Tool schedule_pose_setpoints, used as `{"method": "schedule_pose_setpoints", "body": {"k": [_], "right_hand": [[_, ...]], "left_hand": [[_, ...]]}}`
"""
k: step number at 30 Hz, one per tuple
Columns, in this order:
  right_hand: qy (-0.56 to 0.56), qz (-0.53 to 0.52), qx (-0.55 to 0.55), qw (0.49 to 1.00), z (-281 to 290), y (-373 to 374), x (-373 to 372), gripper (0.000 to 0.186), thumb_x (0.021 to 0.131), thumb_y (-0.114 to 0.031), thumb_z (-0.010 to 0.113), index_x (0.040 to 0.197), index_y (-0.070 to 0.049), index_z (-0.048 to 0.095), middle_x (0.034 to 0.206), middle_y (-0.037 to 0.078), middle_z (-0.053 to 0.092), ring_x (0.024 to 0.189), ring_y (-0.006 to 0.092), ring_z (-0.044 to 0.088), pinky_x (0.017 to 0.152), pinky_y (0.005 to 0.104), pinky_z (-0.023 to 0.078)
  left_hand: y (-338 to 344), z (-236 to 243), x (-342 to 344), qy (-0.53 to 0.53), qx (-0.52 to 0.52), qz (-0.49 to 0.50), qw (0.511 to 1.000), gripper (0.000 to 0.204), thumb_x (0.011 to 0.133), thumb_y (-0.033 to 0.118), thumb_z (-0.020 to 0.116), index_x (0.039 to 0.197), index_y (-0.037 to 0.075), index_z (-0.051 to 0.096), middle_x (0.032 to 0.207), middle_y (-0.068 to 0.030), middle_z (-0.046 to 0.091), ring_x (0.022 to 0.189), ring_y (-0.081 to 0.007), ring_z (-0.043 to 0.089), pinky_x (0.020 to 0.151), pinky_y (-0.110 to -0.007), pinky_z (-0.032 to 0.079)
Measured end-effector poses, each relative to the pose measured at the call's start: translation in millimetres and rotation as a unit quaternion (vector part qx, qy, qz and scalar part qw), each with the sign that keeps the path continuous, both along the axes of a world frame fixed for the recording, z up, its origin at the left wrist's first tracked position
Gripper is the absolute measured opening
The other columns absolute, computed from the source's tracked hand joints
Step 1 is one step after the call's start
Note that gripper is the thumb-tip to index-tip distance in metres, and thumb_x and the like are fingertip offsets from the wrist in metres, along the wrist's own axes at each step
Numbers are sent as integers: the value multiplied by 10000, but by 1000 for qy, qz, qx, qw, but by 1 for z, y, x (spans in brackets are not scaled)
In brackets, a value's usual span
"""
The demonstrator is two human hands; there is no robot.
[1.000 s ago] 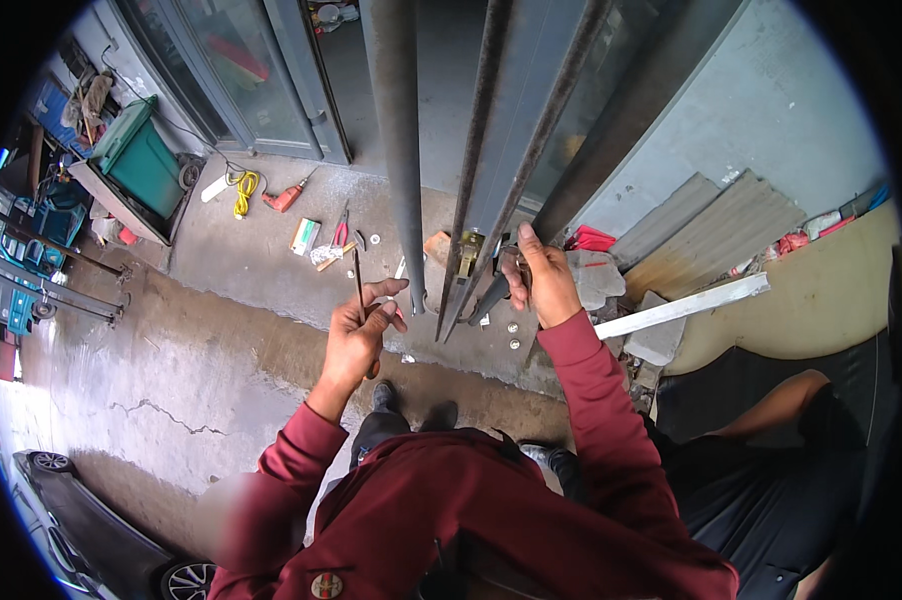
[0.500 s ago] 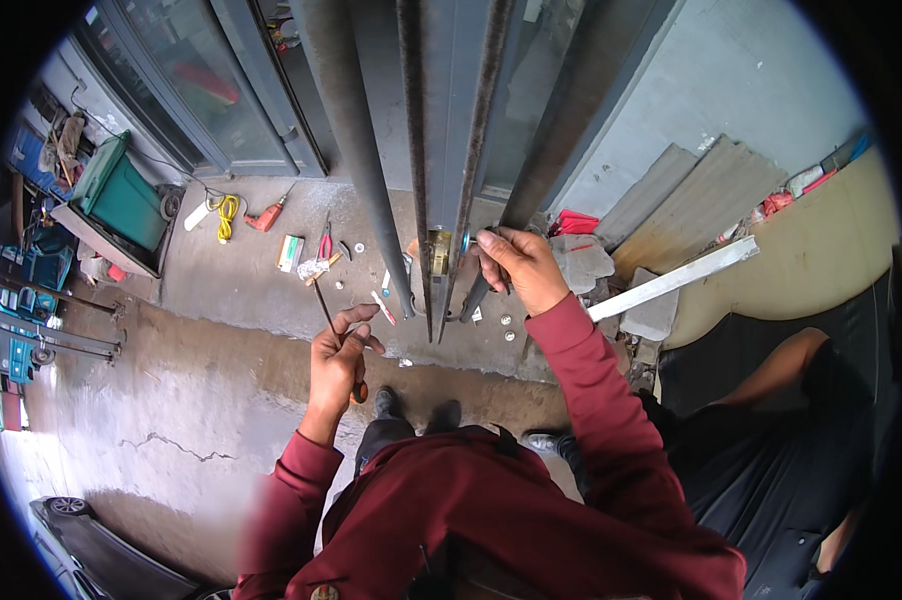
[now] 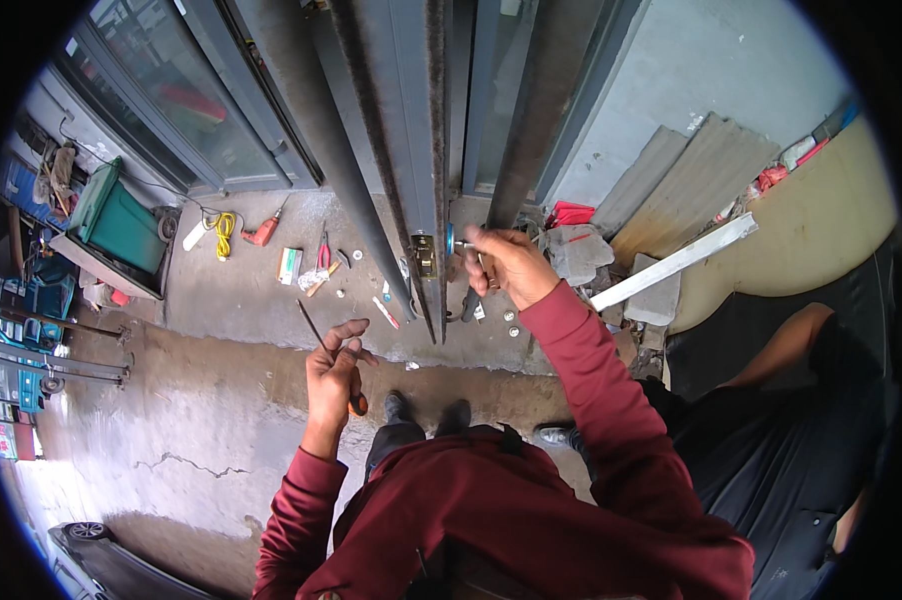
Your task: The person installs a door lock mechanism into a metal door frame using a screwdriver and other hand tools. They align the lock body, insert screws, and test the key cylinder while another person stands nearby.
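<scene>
My left hand (image 3: 331, 385) is closed around a screwdriver (image 3: 358, 403) with an orange and black handle. Its thin dark shaft slants up and left past my fingers, which are partly loose. My right hand (image 3: 516, 265) is at the right side of a grey metal door's edge, thumb and fingertips pinched on a small silvery piece (image 3: 461, 244); its kind is too small to tell. That piece sits against a blue-rimmed round lock part (image 3: 451, 238). A brass-coloured lock body (image 3: 425, 257) shows in the door edge, between the long door handles (image 3: 336, 140).
On the concrete lie red pliers (image 3: 323, 252), a hammer (image 3: 326, 273), a red drill (image 3: 264, 230) and a yellow cord (image 3: 225, 235). A green bin (image 3: 121, 225) stands left. A white bar (image 3: 676, 262) and rubble lie right, near another person in black (image 3: 781, 450).
The door edge and lock appear shifted slightly left in view. My right hand keeps near the lock, its fingers slightly changed. My left hand still holds the screwdriver, its shaft tilted a little more left.
</scene>
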State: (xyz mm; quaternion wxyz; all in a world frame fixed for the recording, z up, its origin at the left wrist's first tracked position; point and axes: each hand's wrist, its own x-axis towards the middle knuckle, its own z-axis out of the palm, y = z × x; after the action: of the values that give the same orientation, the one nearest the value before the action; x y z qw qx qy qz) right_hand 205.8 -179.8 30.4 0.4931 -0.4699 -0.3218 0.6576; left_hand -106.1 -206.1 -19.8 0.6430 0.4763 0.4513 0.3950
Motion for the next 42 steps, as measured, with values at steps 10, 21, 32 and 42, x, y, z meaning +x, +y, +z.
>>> {"method": "schedule_pose_setpoints", "body": {"k": [10, 21, 32, 42], "right_hand": [[-437, -117, 290, 843, -17, -4, -6, 149, 982, -140, 687, 953, -2, 638, 739, -6, 615, 688, 106, 579, 661, 299, 500], [-151, 50, 156, 975, -6, 7, 8, 257, 1029, -221, 622, 962, 21, 676, 636, 6, 570, 530, 86, 482, 517, 277, 416], [-562, -114, 400, 715, -10, 1, -3, 115, 954, -146, 677, 953, -31, 690, 764, 162, 641, 675, 363, 606, 583, 370, 473], [56, 33, 8, 998, -7, 4, 8, 333, 985, -345, 699, 828, -56, 645, 701, 24, 626, 600, 129, 613, 541, 269, 498]], "left_hand": [[-2, -2, 5, -2, 17, 16, 1000, 275, 1032, 185, 587, 1227, 8, 664, 847, -74, 685, 513, -32, 516, 416, -180, 328], [-5, -3, 3, -10, 12, 25, 1000, 251, 1037, 148, 578, 1207, -13, 669, 1097, -92, 666, 669, -69, 639, 421, -187, 362], [-9, -7, -4, -5, -1, 37, 999, 234, 1038, 134, 570, 1189, -12, 673, 1026, -94, 681, 635, -71, 629, 394, -189, 342], [-11, -9, -9, -8, -9, 50, 999, 224, 1031, 117, 572, 1177, -16, 677, 1062, -109, 688, 640, -72, 639, 388, -186, 353]]}}
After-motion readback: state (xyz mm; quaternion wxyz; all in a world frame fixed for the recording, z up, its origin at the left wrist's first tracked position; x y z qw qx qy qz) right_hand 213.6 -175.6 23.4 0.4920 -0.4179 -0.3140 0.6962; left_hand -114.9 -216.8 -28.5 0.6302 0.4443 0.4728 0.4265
